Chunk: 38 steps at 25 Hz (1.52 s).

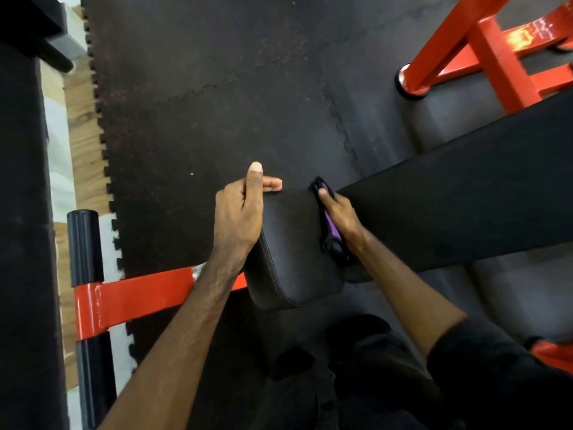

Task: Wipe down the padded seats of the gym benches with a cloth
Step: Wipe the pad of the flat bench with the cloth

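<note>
Left hand grips seat pad edge; right hand presses cloth against pad.

We see only part of the cloth, the rest tucked under the right hand in the gap beside the seat pad. The long backrest pad runs off the right edge, and the left hand's fingers curl behind the seat pad

Gym: rubber mats, padded bench.
</note>
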Tool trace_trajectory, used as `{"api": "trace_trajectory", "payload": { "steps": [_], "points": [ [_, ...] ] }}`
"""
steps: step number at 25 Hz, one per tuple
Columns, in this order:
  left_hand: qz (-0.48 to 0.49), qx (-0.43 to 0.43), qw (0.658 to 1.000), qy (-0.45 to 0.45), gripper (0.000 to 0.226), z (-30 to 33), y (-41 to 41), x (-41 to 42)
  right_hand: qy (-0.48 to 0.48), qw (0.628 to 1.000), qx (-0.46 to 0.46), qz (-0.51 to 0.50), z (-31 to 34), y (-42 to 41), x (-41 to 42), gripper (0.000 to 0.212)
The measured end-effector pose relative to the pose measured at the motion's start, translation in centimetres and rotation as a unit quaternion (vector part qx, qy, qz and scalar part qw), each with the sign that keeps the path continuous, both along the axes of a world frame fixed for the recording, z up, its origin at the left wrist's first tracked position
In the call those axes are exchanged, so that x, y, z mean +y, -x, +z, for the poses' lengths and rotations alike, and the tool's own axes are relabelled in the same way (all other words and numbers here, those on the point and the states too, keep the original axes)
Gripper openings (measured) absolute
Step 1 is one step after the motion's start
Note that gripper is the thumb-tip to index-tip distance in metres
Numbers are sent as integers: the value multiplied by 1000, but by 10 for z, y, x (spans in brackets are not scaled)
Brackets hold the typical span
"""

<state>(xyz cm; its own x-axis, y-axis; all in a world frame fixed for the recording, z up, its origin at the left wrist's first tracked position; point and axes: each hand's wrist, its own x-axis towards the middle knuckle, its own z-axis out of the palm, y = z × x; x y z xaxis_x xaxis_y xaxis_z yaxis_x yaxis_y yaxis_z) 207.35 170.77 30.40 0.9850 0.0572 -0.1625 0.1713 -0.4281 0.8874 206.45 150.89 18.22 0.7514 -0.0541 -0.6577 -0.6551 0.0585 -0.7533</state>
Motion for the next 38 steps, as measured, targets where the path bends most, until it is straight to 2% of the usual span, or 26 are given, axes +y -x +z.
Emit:
{"api": "trace_trajectory", "payload": {
  "steps": [3, 5, 9, 14, 17, 21, 23, 25, 29, 32, 34, 38],
  "points": [
    [2, 0, 1000, -3, 60, -1, -1, -1, 5, 1000, -20, -3, -6, -23, 4, 33],
    [5, -3, 1000, -1, 59, -1, -1, -1, -17, 999, -7, -37, -8, 13, 1, 32],
    [4, 5, 1000, -1, 60, -4, -3, 1, -37, 999, 26, -19, -7, 69, -10, 23],
    [4, -9, 1000, 2, 59, -7, -2, 1, 64, 995, -57, 57, -1, -12, -2, 32],
    [8, -18, 1000, -7, 56, -9, -2, 2, 56, 980, -110, 159, 10, -42, 0, 33],
    [6, -60, 998, -12, 50, -9, -1, 3, 107, 935, -208, 268, 28, -56, 5, 41],
    [1, -73, 997, -1, 51, -8, -2, 3, 125, 908, -254, 308, 49, -59, 17, 33],
    [3, -95, 995, -7, 50, -9, -2, 3, 100, 897, -285, 323, 72, -57, 35, 19],
    [15, -144, 989, -25, 47, -10, 2, 5, 80, 889, -323, 313, 80, -48, 42, 17],
    [21, -144, 989, -12, 47, -11, 2, 5, 109, 903, -270, 317, 73, -54, 28, 40],
    [21, -150, 988, -20, 47, -10, 2, 5, 126, 899, -252, 335, 81, -55, 31, 41],
    [51, -211, 976, -26, 46, -8, 4, 5, 65, 880, -338, 329, 110, -46, 62, 34]
  ]
}}
